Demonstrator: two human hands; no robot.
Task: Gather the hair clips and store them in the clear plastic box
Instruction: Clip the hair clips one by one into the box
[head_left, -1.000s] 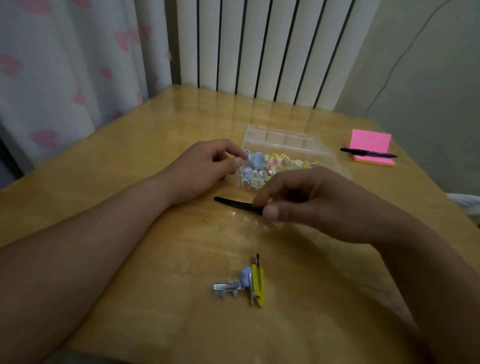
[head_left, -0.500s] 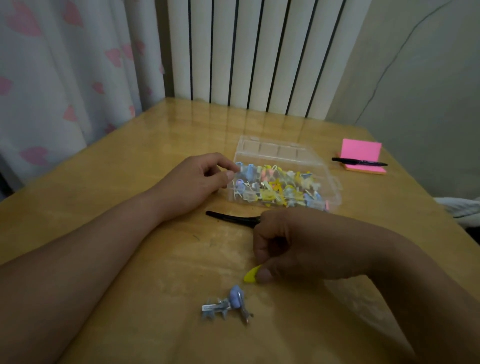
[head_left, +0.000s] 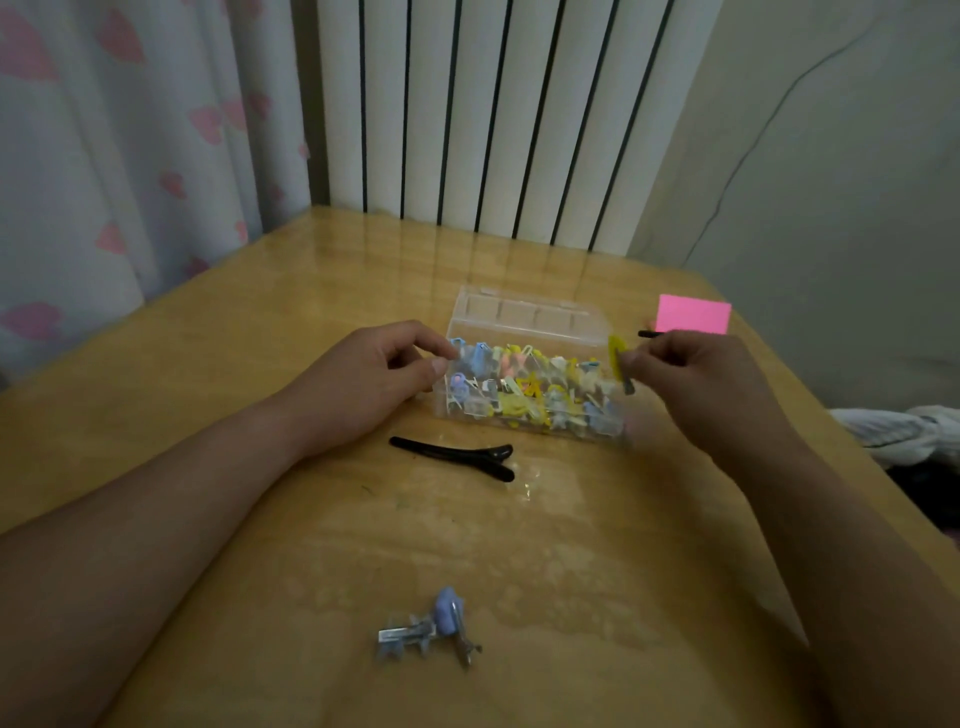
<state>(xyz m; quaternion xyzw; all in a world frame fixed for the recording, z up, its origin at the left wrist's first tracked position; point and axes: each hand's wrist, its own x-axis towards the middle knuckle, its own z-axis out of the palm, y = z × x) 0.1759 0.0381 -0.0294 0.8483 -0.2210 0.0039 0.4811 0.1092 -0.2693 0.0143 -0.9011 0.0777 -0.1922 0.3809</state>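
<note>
right hand (head_left: 696, 384) has lifted the yellow clip (head_left: 618, 361) from the near worktop (head_left: 545, 545) to the clear plastic box (head_left: 530, 364)'s right end, fingers pinching it. left hand (head_left: 363, 384) pinches the box's left edge. black clip (head_left: 457, 457) and blue clips (head_left: 426, 629) lie on the worktop.

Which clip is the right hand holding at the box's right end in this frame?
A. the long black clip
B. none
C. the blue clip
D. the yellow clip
D: the right hand pinches the yellow clip by the clear plastic box; the black clip and blue clip lie on the table.
</note>
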